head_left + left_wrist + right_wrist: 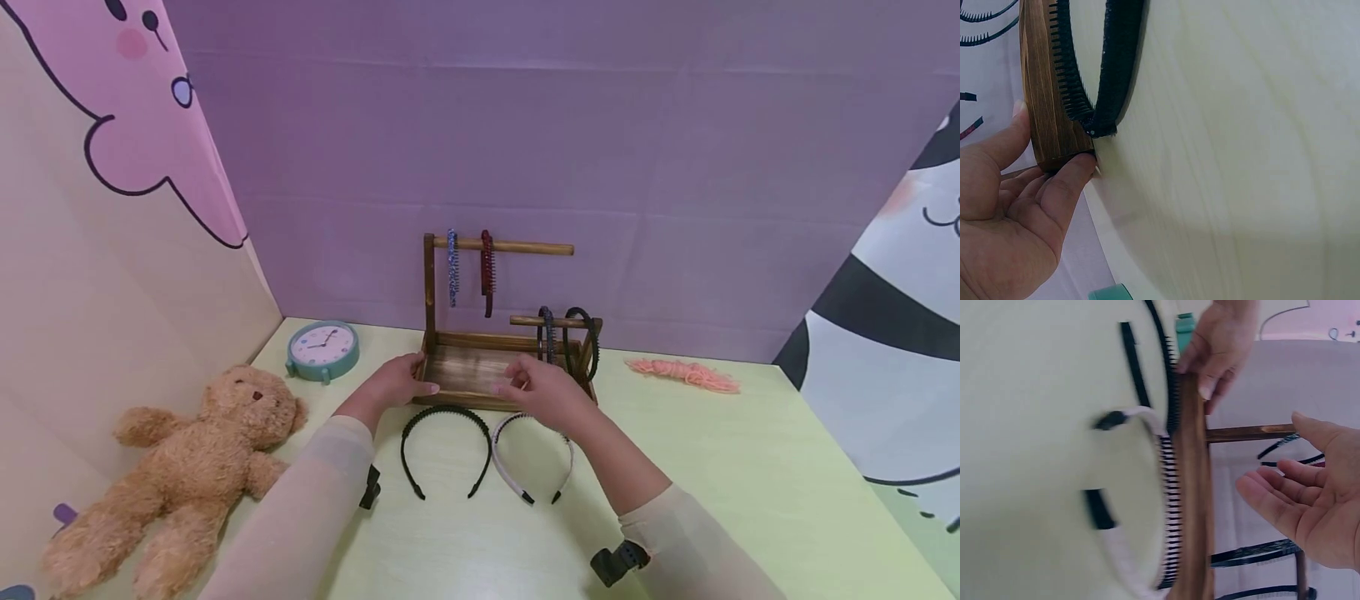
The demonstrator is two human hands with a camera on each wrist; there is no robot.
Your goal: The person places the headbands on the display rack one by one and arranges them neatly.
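Observation:
A wooden rack with a shallow tray and two bars stands at the back of the table. My left hand grips its left end; in the left wrist view the thumb and fingers pinch the wooden corner. Over the tray hovers my right hand, fingers loosely bent and nothing in them. From the upper bar hang a blue headband and a dark red headband. Two dark headbands hang on the lower bar. In front of the rack lie a black toothed headband and a white headband.
At the left, a teal clock lies by a brown teddy bear. A bundle of pink yarn is on the right side of the table. A purple backdrop hangs behind the rack.

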